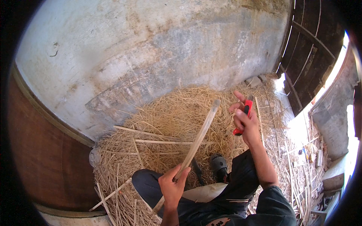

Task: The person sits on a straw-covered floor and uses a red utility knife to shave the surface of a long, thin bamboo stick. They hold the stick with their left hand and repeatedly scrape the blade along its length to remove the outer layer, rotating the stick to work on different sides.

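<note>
My left hand (pixel 174 184) is closed around the lower part of a long, flat bamboo strip (pixel 200 137). The strip slants up and away to the right, its upper end free in the air, and its lower end runs down past my wrist beside my leg. Off to the right, my right hand (pixel 247 122) is raised and holds a red and black utility knife (pixel 247 108) against its palm, with the index finger stretched out. A gap separates the knife from the strip. Between my legs a dark, narrow blade-like thing (pixel 197 171) slopes down; its lower part is hard to make out.
A heap of pale shavings (pixel 173 107) covers the floor before me, with several loose strips (pixel 162 142) on it. A stained wall (pixel 169 49) rises behind it. A brown panel (pixel 52 150) stands left, a dark plank door (pixel 309 52) at the right. My grey shoe (pixel 218 164) rests among the shavings.
</note>
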A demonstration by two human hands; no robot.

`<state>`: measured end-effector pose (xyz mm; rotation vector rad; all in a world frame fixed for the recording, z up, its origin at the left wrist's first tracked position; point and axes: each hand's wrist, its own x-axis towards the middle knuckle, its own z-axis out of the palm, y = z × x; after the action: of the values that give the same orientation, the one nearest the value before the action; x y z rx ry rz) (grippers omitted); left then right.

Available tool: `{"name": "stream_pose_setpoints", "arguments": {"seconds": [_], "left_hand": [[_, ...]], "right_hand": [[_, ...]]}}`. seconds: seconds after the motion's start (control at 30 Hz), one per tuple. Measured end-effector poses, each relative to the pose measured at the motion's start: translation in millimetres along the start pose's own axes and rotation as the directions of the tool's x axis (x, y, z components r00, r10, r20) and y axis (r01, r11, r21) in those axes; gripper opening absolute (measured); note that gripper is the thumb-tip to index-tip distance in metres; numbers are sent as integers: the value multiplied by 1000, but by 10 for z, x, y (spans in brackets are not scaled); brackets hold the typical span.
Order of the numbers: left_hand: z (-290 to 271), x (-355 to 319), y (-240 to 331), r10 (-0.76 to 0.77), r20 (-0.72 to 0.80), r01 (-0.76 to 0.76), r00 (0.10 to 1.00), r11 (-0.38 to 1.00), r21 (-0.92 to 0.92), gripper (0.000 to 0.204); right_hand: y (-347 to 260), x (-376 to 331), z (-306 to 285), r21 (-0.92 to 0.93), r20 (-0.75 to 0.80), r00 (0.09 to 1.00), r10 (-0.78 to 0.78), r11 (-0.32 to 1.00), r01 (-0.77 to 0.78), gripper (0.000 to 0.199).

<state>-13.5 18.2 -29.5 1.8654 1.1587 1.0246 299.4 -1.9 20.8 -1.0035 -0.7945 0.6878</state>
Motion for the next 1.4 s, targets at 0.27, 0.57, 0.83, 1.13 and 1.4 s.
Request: {"name": "stream_pose_setpoints", "arguments": {"seconds": [0.27,0.57,0.83,1.13,1.4], "left_hand": [[30,-60,15,24,54,-26,998,999,28,33],[-60,-50,39,60,51,-61,997,998,11,35],[-436,56,23,-1,163,-10,987,998,67,32],[-830,206,-10,-4,286,-17,958,997,71,30],[-1321,256,-241,-82,-29,85,996,990,116,21]], "right_hand": [[354,48,-74,-535,-23,986,-165,835,127,32],[137,35,-88,-608,-24,995,-102,791,66,18],[-55,55,-248,-624,216,976,17,771,124,17],[-124,114,-487,-326,511,841,175,945,1,12],[-68,183,-914,-142,254,957,141,984,-108,24]]}}
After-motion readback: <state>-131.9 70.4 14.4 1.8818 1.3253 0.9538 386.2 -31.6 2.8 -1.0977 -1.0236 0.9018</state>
